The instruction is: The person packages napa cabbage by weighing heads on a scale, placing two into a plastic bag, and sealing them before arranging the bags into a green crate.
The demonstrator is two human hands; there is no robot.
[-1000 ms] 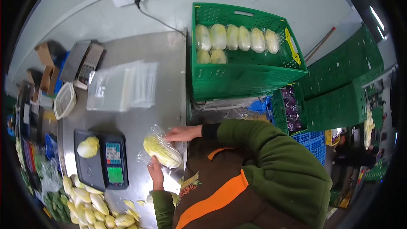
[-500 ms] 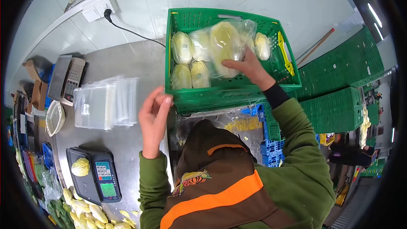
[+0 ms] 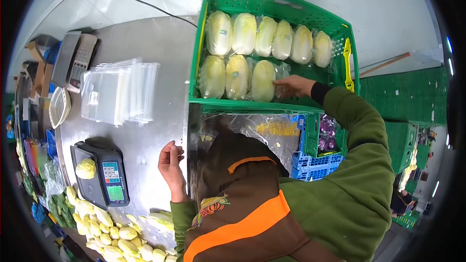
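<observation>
**Right hand (image 3: 293, 86) at a wrapped cabbage (image 3: 262, 81) in a green crate (image 3: 252, 0)**

The wrapped cabbage lies in the crate's near row, third from the left, with two wrapped neighbours (image 3: 236, 80) on its left and a far row (image 3: 266, 38) of six beyond. The right hand's fingers come in from the right and touch its side; whether they grip it or merely rest there, I cannot tell. The left hand (image 3: 171, 167) is well apart, to the left at the tabletop (image 3: 170, 58), its fingers loosely curled, not closed, and empty.

Placing this cabbage well calls for a gentle touch: lay it flat, lined up with its neighbours and close to them without pressing, as the leaves would probably bruise. The loose film (image 3: 283, 71) is best smoothed down, and the fingers drawn away to the right, where there is room — so the wrapping does not snag and the cabbage does not roll.

The cabbage's underside is hidden, and the clear film is hard to trace around the hand. The labels (image 3: 223, 32) are too small to read, as are the digits on the scale (image 3: 104, 172). At the near left, a pile of unwrapped cabbages (image 3: 127, 233) is partly cut off.
</observation>
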